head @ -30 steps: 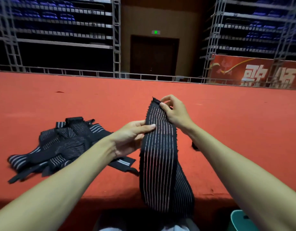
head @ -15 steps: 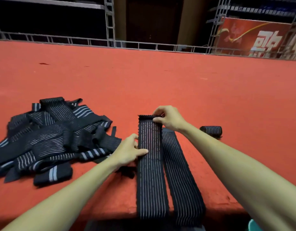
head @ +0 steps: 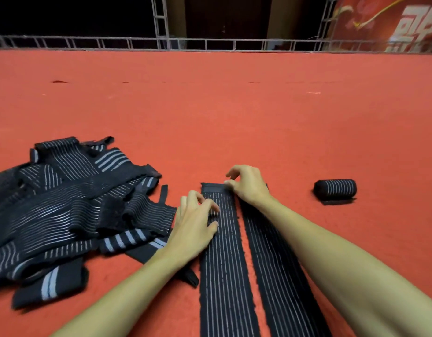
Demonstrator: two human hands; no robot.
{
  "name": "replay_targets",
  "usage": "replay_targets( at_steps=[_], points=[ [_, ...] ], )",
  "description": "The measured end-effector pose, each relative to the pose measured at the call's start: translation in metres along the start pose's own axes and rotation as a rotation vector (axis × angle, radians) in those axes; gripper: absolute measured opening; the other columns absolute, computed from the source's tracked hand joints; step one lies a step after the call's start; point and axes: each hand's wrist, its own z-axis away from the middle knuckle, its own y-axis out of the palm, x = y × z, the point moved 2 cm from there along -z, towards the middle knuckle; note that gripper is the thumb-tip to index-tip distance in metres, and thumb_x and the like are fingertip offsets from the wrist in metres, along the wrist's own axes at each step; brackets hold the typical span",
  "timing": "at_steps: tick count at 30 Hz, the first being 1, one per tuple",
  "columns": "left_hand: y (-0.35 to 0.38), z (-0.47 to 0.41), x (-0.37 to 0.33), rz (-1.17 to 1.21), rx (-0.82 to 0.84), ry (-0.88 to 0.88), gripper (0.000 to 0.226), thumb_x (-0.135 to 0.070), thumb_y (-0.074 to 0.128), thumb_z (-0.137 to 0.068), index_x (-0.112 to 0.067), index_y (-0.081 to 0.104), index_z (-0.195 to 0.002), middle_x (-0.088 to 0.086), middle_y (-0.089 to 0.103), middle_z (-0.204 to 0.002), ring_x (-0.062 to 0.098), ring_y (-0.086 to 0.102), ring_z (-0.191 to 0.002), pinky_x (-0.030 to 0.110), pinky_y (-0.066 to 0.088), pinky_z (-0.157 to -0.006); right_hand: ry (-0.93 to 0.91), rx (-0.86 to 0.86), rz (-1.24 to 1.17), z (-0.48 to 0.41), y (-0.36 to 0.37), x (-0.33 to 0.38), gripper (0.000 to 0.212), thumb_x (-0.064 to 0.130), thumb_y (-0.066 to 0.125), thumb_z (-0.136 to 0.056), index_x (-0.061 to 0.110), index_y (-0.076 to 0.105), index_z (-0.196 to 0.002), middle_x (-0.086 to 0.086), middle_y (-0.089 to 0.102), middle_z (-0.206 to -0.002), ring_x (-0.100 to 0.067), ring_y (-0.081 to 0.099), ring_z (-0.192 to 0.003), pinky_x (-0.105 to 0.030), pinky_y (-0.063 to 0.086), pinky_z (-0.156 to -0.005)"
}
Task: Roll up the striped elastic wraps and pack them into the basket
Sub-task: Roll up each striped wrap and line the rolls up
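Head view. The red carpet (head: 210, 113) carries all the work.

A left strip (head: 224, 263) of black wrap with pale lengthwise stripes lies flat and runs from the near edge of the frame away from you. A right strip (head: 278, 276) lies flat just beside it, with a thin wedge of carpet showing between them. Whether the two are one wrap cannot be determined, as your right forearm covers the far end of the right strip.

Your left hand (head: 195, 224) rests on the left edge of the left strip, short of its far end. The fingers are bent, with tips and thumb lying on the fabric and nothing enclosed, so the hand is not gripping.

Your right hand (head: 247, 184) sits at the far right corner of the left strip, fingers curled, thumb tip at the end hem. Whether it pinches the hem or only touches it cannot be determined.

A pile (head: 71, 210) of unrolled striped wraps lies to your left, its nearest edge just beside your left hand. One roll (head: 335, 189), already wound, lies on its side to your right, well apart from the strips, with a short loose tail beneath it.

A metal rail (head: 210, 42) borders the far edge of the carpet, and a red banner (head: 392, 23) stands beyond it at the upper right.
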Motion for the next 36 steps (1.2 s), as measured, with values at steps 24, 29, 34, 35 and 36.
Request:
replay_targets(
  at_steps=[24, 29, 34, 35, 36],
  points=[
    [0.040, -0.004, -0.053, 0.151, 0.028, -0.032, 0.043, -0.042, 0.067, -0.081, -0.028, 0.049, -0.118, -0.015, 0.047, -0.096, 0.006, 0.045, -0.095, 0.027, 0.041, -0.086, 0.190, -0.176, -0.302, 0.037, -0.041, -0.086, 0.010, 0.021, 0.066, -0.087, 0.025, 0.058, -0.083, -0.006, 0.062, -0.098, -0.020, 0.061, -0.091, -0.033, 0.046, -0.083],
    [0.024, -0.017, -0.069, 0.139, 0.294, -0.134, 0.083, -0.034, 0.069, -0.085, -0.011, 0.017, -0.147, 0.005, 0.052, -0.118, 0.024, 0.048, -0.114, 0.040, 0.038, -0.102, 0.135, -0.224, -0.657, 0.063, -0.089, -0.066, 0.022, 0.002, 0.065, -0.086, 0.020, 0.058, -0.076, 0.003, 0.058, -0.070, -0.008, 0.052, -0.061, -0.020, 0.043, -0.060],
    [-0.003, 0.005, -0.096, 0.576, 0.402, -0.095, 0.021, -0.017, 0.059, -0.093, -0.010, 0.059, -0.113, 0.004, 0.067, -0.113, 0.012, 0.064, -0.097, 0.029, 0.052, -0.090, 0.185, -0.150, -1.013, 0.081, -0.132, -0.019, 0.016, 0.002, 0.063, -0.087, 0.014, 0.063, -0.077, 0.002, 0.060, -0.068, -0.014, 0.053, -0.058, -0.024, 0.042, -0.053],
    [-0.009, 0.013, -0.101, 0.650, 0.416, -0.092, 0.021, -0.016, 0.055, -0.096, -0.012, 0.059, -0.116, 0.005, 0.067, -0.114, 0.013, 0.063, -0.097, 0.026, 0.052, -0.088, 0.203, -0.138, -1.030, 0.085, -0.137, -0.012, 0.015, 0.002, 0.062, -0.088, 0.013, 0.063, -0.078, 0.001, 0.060, -0.067, -0.015, 0.051, -0.058, -0.026, 0.040, -0.052],
    [-0.014, 0.020, -0.105, 0.728, 0.440, -0.107, 0.022, -0.018, 0.053, -0.097, -0.014, 0.057, -0.118, 0.007, 0.066, -0.115, 0.017, 0.062, -0.095, 0.027, 0.050, -0.084, 0.216, -0.133, -1.031, 0.088, -0.141, -0.005, 0.015, 0.003, 0.062, -0.088, 0.013, 0.063, -0.078, -0.001, 0.059, -0.067, -0.015, 0.049, -0.057, -0.025, 0.037, -0.050]
  ],
)
